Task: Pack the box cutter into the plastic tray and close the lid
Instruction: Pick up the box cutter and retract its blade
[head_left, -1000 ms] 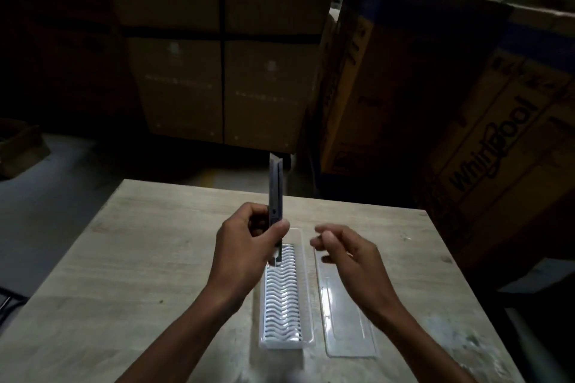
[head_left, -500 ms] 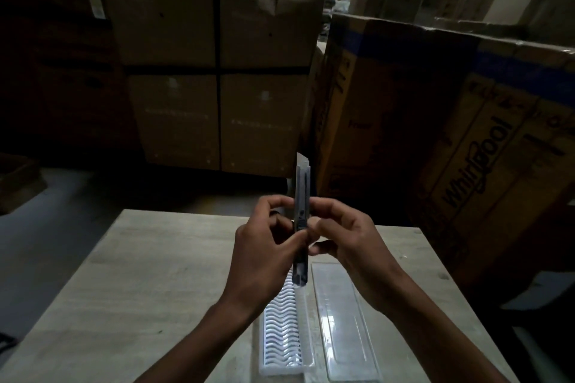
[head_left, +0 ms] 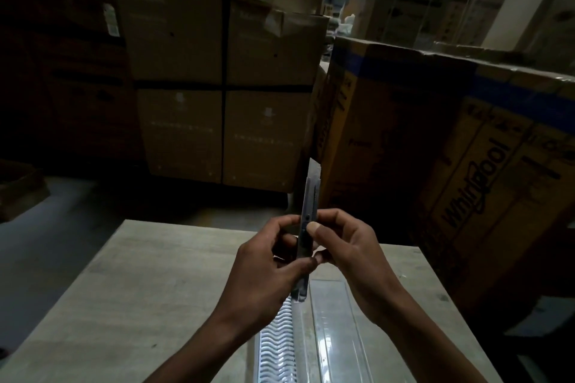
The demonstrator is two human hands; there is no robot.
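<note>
A slim grey box cutter (head_left: 310, 196) stands upright above the table, its blade tip sticking out at the top. My left hand (head_left: 264, 270) grips its lower body. My right hand (head_left: 345, 246) pinches its middle, the thumb pressed on the slider. Below my hands a clear plastic tray (head_left: 278, 348) with a wavy ribbed floor lies on the table. Its flat clear lid (head_left: 339, 333) lies open to the right of it. The cutter's lower end hangs just above the tray's far end.
The light wooden table (head_left: 140, 289) ends just beyond my hands. Large cardboard boxes (head_left: 224, 87) stand on the floor behind it, and a big printed carton (head_left: 451, 165) stands close at the right. Grey floor shows at the left.
My right hand came across from above the lid and took hold of the cutter's middle. Both hands and the cutter rose and shifted right. The view tilted up.
</note>
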